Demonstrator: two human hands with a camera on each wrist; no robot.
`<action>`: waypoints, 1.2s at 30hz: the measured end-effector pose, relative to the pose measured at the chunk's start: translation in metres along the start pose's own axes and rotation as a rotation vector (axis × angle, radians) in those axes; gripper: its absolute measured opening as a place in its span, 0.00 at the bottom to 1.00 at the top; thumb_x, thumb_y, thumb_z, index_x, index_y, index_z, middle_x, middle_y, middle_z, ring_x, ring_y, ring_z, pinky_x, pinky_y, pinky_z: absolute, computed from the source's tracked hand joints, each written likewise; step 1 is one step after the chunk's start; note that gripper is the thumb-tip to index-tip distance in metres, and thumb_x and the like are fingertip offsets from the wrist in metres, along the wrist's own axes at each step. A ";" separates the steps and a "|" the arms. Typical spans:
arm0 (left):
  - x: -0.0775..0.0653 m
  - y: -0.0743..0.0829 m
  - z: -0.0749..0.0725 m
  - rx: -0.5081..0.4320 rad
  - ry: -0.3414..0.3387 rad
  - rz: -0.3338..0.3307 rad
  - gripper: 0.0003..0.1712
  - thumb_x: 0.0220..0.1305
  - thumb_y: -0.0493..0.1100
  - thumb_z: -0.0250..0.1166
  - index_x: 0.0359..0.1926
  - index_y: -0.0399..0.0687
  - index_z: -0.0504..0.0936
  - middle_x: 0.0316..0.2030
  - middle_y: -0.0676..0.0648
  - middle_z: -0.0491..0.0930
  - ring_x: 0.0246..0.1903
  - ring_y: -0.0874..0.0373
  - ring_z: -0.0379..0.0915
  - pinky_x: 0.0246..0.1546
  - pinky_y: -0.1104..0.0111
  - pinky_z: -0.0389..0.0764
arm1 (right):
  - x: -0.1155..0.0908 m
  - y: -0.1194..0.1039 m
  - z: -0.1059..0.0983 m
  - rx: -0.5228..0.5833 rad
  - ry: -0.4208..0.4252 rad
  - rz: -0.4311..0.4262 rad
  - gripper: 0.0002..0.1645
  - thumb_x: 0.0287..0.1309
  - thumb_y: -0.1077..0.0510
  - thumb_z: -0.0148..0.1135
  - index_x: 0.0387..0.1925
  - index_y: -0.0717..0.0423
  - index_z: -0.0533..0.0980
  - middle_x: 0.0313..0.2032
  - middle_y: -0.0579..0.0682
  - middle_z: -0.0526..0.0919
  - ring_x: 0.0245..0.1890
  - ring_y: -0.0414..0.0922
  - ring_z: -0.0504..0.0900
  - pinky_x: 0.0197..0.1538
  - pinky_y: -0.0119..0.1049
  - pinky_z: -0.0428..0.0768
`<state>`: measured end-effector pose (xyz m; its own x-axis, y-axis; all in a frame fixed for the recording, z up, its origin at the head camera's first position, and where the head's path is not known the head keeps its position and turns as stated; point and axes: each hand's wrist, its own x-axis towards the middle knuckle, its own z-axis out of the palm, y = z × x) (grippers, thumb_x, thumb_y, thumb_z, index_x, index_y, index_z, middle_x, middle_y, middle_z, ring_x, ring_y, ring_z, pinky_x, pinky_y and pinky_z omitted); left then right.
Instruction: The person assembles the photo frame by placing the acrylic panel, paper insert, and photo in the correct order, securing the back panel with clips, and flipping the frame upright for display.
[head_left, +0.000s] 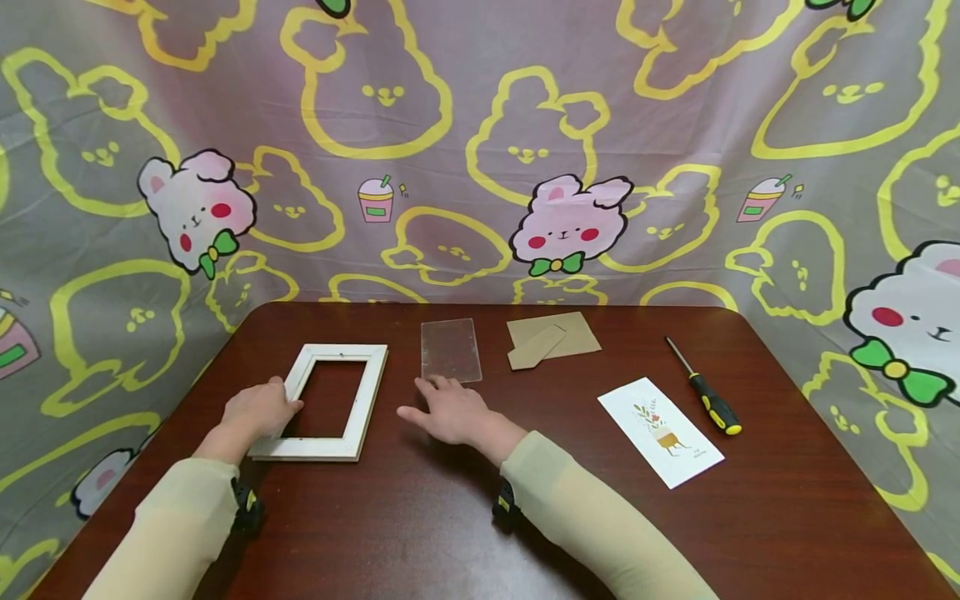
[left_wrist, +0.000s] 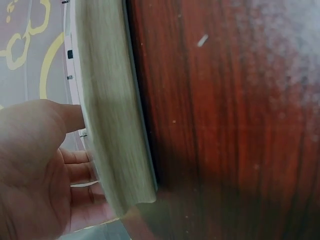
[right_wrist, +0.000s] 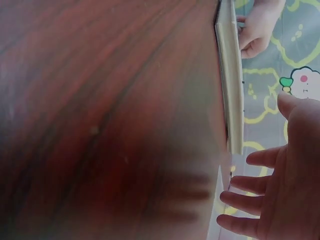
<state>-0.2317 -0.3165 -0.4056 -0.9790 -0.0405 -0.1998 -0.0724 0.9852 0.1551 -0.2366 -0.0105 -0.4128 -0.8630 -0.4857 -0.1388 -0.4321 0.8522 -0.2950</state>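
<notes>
A white rectangular picture frame point(head_left: 315, 450) lies on the left part of the table, with the tabletop showing through its opening. My left hand point(head_left: 258, 410) grips its left side; in the left wrist view the thumb meets the edge of the frame point(left_wrist: 110, 100) and the other fingers are partly hidden behind it. Between the frame and a clear rectangular sheet point(head_left: 450, 346), my right hand point(head_left: 453, 412) hovers with spread, relaxed fingers. Its fingertips appear close to the sheet's near edge. In the right wrist view, nothing is in the right hand point(right_wrist: 300, 175).
Right of the clear sheet lies a brown backing board point(head_left: 581, 333) with a stand flap. A white card with a plant drawing point(head_left: 660, 431) rests farther right, beside a black and yellow screwdriver point(head_left: 708, 396). Patterned cloth point(head_left: 450, 183) hangs around the brown table point(head_left: 420, 533).
</notes>
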 end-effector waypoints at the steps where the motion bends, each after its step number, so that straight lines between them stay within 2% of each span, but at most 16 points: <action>1: 0.000 0.000 0.000 0.003 0.002 -0.001 0.25 0.69 0.47 0.59 0.44 0.22 0.66 0.25 0.39 0.71 0.25 0.47 0.71 0.26 0.58 0.71 | 0.001 -0.001 0.001 0.006 0.003 -0.001 0.44 0.67 0.27 0.36 0.74 0.46 0.57 0.71 0.52 0.60 0.70 0.52 0.59 0.64 0.50 0.63; 7: -0.002 0.003 -0.001 -0.001 -0.004 -0.006 0.25 0.69 0.47 0.59 0.42 0.24 0.66 0.24 0.40 0.70 0.25 0.48 0.69 0.25 0.59 0.69 | 0.002 -0.009 0.003 0.056 0.005 0.002 0.43 0.68 0.27 0.37 0.74 0.47 0.57 0.71 0.52 0.60 0.70 0.52 0.59 0.65 0.49 0.62; 15: -0.001 0.005 0.000 -0.030 -0.004 0.000 0.23 0.69 0.48 0.58 0.40 0.28 0.66 0.24 0.41 0.69 0.24 0.49 0.68 0.24 0.61 0.67 | 0.007 -0.015 0.011 0.174 0.016 0.011 0.42 0.68 0.28 0.37 0.74 0.47 0.57 0.71 0.51 0.60 0.70 0.50 0.57 0.65 0.50 0.61; 22: -0.003 0.008 0.000 -0.039 -0.014 -0.015 0.23 0.69 0.48 0.59 0.40 0.28 0.66 0.25 0.40 0.69 0.25 0.48 0.68 0.25 0.60 0.68 | 0.010 -0.021 0.013 0.277 0.029 -0.015 0.42 0.70 0.31 0.37 0.74 0.50 0.57 0.70 0.53 0.62 0.70 0.51 0.58 0.65 0.51 0.61; 31: -0.004 0.013 0.000 -0.054 0.002 -0.019 0.23 0.68 0.49 0.59 0.39 0.29 0.67 0.26 0.40 0.70 0.26 0.48 0.68 0.26 0.59 0.68 | 0.012 -0.026 0.013 0.363 0.023 -0.050 0.42 0.72 0.32 0.34 0.74 0.55 0.56 0.70 0.54 0.62 0.70 0.52 0.57 0.67 0.48 0.59; 36: -0.003 0.014 0.003 -0.063 0.012 -0.020 0.24 0.68 0.49 0.59 0.42 0.27 0.67 0.27 0.39 0.71 0.27 0.47 0.69 0.28 0.58 0.70 | 0.013 -0.032 0.013 0.387 0.017 -0.057 0.41 0.72 0.34 0.35 0.73 0.56 0.56 0.69 0.54 0.63 0.70 0.50 0.58 0.67 0.42 0.59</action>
<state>-0.2289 -0.3020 -0.4052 -0.9794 -0.0622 -0.1922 -0.1032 0.9719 0.2115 -0.2302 -0.0465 -0.4176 -0.8461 -0.5240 -0.0976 -0.3513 0.6858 -0.6374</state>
